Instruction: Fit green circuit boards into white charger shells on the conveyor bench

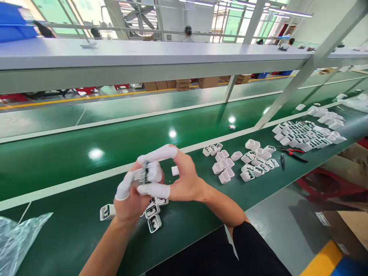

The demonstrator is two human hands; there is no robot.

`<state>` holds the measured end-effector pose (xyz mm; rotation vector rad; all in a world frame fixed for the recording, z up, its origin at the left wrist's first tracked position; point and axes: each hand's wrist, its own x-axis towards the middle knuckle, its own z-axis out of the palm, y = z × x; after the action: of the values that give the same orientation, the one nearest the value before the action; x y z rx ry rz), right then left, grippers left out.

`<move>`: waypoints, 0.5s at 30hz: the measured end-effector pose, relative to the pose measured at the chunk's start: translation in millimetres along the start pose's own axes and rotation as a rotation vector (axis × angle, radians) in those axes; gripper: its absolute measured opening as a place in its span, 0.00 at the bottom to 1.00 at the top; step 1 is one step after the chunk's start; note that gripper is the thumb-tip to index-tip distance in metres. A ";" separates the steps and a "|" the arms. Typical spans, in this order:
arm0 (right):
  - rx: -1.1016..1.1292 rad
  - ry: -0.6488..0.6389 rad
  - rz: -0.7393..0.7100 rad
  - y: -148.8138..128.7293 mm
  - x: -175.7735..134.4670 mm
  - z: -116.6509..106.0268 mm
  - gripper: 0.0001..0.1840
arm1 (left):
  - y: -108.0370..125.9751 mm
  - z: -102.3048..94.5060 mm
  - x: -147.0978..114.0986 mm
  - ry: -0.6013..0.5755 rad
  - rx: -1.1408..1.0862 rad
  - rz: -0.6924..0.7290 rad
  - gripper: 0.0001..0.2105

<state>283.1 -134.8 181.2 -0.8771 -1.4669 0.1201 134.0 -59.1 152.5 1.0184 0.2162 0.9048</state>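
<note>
Green conveyor belt (86, 230) under me; both my left hand (129, 201) and right hand (184, 180) pinch one small white plastic charger shell (149, 172) above it. Loose shells (153, 220) lie beneath, red-handled pliers (291, 152) far right.

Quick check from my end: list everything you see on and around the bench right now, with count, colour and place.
white housing: one, white, held up between both hands
housings below the hands: a few, white, on the green bench
middle cluster of housings: many, white, right of the hands
far pile of housings: many, white, far right
pliers: one, red and black handles, between cluster and pile
plastic bag: one, clear, bottom left
green bench: one, green with white stripes
overhead shelf: one, grey, above
left hand: white finger cots, pinching the housing
right hand: white finger cots, pinching the housing
</note>
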 end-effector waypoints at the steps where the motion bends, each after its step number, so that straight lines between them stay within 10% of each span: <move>1: 0.020 0.023 -0.026 0.2 -1.0 -2.0 0.30 | -1.7 -3.7 -0.2 -0.035 0.036 0.006 0.23; 7: 0.103 0.065 -0.114 0.6 -1.2 -21.0 0.36 | 22.3 -29.3 -1.9 -0.399 0.662 0.202 0.25; 15: 0.209 -0.003 0.072 -10.1 3.2 -31.5 0.40 | 50.6 -18.2 -8.7 -0.291 0.912 0.637 0.32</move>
<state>307.2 -153.8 193.9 -0.7589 -1.3977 0.3224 90.7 -43.2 181.6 2.1272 0.0413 1.2409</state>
